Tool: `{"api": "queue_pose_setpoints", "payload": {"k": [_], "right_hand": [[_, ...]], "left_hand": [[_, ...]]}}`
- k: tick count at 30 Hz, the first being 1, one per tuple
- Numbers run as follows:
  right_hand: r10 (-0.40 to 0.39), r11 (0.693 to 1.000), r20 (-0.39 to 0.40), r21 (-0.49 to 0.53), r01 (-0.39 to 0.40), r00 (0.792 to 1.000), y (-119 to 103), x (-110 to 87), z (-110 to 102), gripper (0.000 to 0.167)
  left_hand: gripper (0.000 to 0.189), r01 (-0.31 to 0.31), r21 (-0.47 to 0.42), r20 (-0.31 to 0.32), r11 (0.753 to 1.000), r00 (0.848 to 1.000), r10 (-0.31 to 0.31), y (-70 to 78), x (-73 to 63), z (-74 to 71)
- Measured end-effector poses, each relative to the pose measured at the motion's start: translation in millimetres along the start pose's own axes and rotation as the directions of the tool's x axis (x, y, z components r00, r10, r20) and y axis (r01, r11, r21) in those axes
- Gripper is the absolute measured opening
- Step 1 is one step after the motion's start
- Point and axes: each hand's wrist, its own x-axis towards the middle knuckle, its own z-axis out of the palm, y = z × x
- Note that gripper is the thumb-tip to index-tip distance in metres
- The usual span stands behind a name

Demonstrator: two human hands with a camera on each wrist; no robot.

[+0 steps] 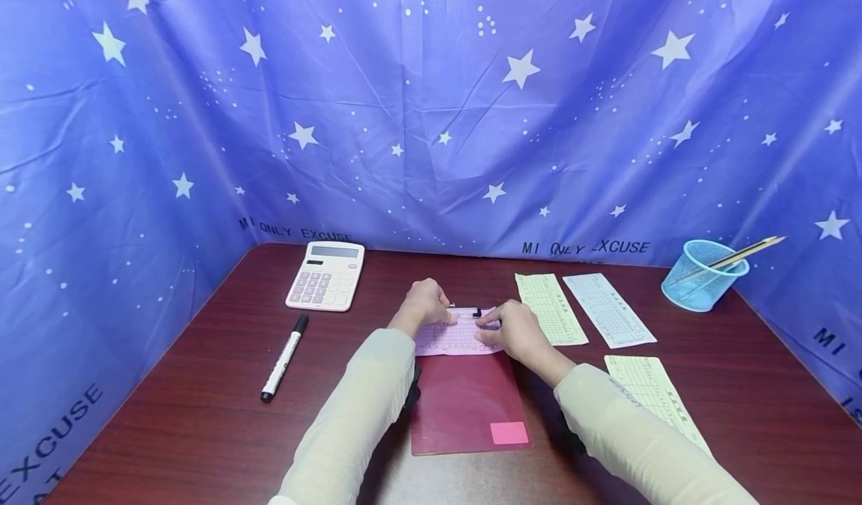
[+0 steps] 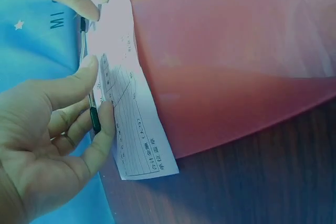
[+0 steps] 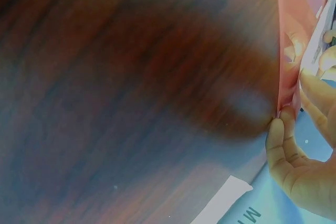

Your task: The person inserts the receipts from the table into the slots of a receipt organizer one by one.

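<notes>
A translucent red clipboard (image 1: 465, 396) lies on the table with a pink printed slip (image 1: 458, 338) across its top end. My left hand (image 1: 424, 304) grips the clip end at the left; in the left wrist view one fingertip presses the slip's face, with other fingers around the wire clip (image 2: 94, 118). At the right end, my right hand (image 1: 521, 333) holds the top part of the clipboard and slip. The right wrist view shows that hand (image 3: 304, 166) pinching the board's edge. Whether the slip sits under the clip is hidden by the fingers.
A white calculator (image 1: 325, 277) and a marker (image 1: 284, 359) lie at left. On the right are a green slip (image 1: 552, 309), a bluish-white slip (image 1: 609, 310), another green slip (image 1: 653, 393) and a blue mesh pen cup (image 1: 700, 277), tilted, with pencils. A starry curtain (image 1: 431, 116) hangs behind.
</notes>
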Motion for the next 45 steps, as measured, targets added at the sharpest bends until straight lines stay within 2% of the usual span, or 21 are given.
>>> {"api": "queue_pose_setpoints", "payload": {"k": [5,14,19,22,26,32,35,39,45], "right_hand": [[0.004,1.0,0.004,-0.001,-0.004,1.0,1.3,-2.2,1.1,0.015],[-0.015,1.0,-0.002,-0.013,0.015,1.0,2.8,-3.7,1.9,0.016],[-0.063,0.998,0.055,-0.028,0.065,0.996,3.5,-2.3,-5.2,0.02],[-0.091,0.995,0.08,-0.043,0.094,0.993,6.0,-2.6,-15.0,0.025],[-0.113,0.993,0.071,-0.023,0.115,0.991,11.3,-4.8,-34.7,0.032],[-0.121,0.99,0.075,0.085,0.114,0.99,17.6,-17.1,-69.4,0.032],[-0.114,0.988,0.067,0.114,0.106,0.991,22.6,-25.5,-78.9,0.03],[-0.122,0.985,0.088,0.133,0.11,0.989,29.2,-34.6,-78.8,0.029],[-0.15,0.983,0.124,0.128,0.134,0.981,32.1,-40.5,-64.8,0.027]], "left_hand": [[0.025,0.014,-0.009,-0.016,1.0,1.0,-0.014,-0.5,-0.9,4.7],[0.028,-0.023,-0.018,-0.056,1.0,0.998,0.022,-1.9,-2.2,7.5],[0.028,-0.024,-0.007,-0.068,1.0,0.997,0.024,-2.3,-0.3,8.6],[0.028,-0.032,-0.002,-0.079,0.999,0.996,0.032,-2.3,1.0,9.7],[0.029,-0.02,0.0,-0.082,1.0,0.996,0.02,-1.5,2.0,8.7],[0.029,-0.02,0.014,-0.09,1.0,0.996,0.022,-1.7,0.0,4.4],[0.029,-0.01,0.005,-0.078,1.0,0.997,0.01,-1.6,-1.6,2.4],[0.03,0.006,-0.002,-0.062,1.0,0.998,-0.006,-1.2,-2.0,1.9],[0.032,-0.013,0.005,-0.059,1.0,0.998,0.013,-2.0,2.2,7.7]]}}
